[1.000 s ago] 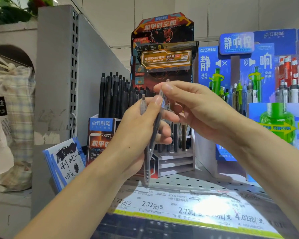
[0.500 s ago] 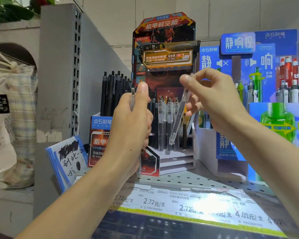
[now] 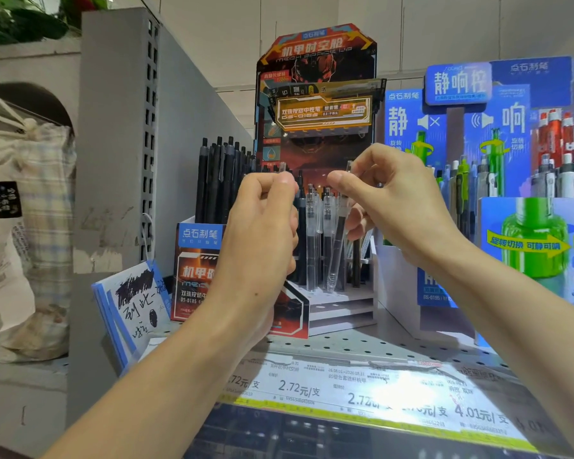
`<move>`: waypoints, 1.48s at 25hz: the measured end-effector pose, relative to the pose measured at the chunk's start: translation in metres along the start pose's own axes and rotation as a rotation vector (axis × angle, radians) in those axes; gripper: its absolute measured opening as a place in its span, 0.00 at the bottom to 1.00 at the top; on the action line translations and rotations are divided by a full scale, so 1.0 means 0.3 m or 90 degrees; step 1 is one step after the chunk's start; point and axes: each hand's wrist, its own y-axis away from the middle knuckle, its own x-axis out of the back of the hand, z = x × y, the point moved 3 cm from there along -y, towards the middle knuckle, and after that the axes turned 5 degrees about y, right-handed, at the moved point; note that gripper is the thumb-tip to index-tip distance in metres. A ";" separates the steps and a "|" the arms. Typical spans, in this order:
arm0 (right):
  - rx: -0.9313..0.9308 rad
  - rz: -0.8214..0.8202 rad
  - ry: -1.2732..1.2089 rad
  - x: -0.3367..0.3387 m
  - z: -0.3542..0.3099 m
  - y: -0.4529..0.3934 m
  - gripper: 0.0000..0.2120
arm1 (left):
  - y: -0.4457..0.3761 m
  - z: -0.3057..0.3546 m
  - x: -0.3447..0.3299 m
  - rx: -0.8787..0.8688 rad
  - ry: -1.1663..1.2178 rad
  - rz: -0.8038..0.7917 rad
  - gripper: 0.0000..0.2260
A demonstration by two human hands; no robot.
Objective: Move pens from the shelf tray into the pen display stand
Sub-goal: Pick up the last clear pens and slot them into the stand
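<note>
Over the tiered pen display stand (image 3: 340,301), the right hand (image 3: 395,207) pinches a clear pen (image 3: 337,256) near its top end, and the tip now sits down among the clear pens already standing in the stand's front rows. Half a second ago that pen hung tilted in the air above the rows; a second ago both hands were together over it, so this one has just been carried across and lowered to a slot (whether the tip is fully seated I cannot tell, as the neighbouring barrels crowd it). The left hand (image 3: 265,226) is curled round another pen (image 3: 281,167), whose clear cap pokes up above the thumb, and has lifted slightly closer to the stand. To the left, a box of black pens (image 3: 217,180) stands upright behind the left hand. By my reading, one transfer is nearly done; the pinch can loosen once the pen stands alone, and the left-hand pen goes next.
</note>
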 end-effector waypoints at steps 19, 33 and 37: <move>-0.048 -0.111 -0.011 -0.031 0.009 0.006 0.10 | -0.009 -0.021 0.002 -0.002 -0.011 -0.003 0.07; -0.037 -0.101 0.206 -0.019 -0.016 0.008 0.08 | -0.002 -0.026 -0.012 0.000 0.031 -0.053 0.10; -0.016 -0.099 -0.017 0.001 -0.043 -0.002 0.08 | 0.000 -0.026 -0.025 0.008 0.058 -0.057 0.05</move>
